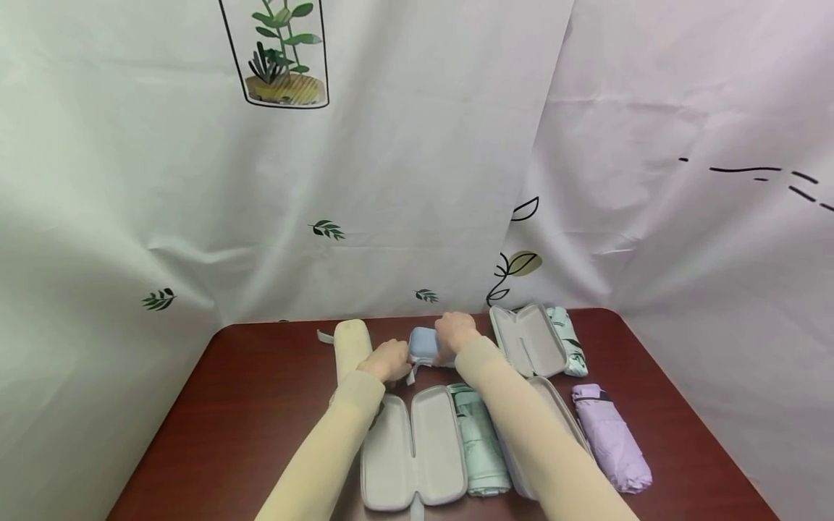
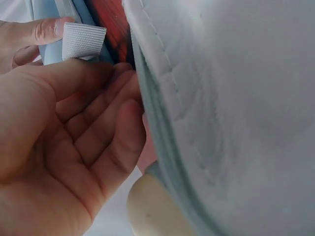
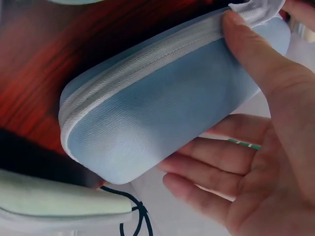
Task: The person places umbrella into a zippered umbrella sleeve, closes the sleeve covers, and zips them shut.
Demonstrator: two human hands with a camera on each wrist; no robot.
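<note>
head: blue case (image 1: 423, 343) sits between right hand (image 1: 454, 333), at its three o'clock, and left hand (image 1: 389, 360), at eight.
left wrist: fingers curl by the tab (image 2: 84, 40); cannot tell if they pinch.
right wrist: right hand grips the case, long axis eight to two o'clock.

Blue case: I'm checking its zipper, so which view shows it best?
The right wrist view: the blue case shows large, much of its zipper visible. The head view shows it small, partly behind the right hand; the left wrist view, only parts beyond the left hand.
</note>
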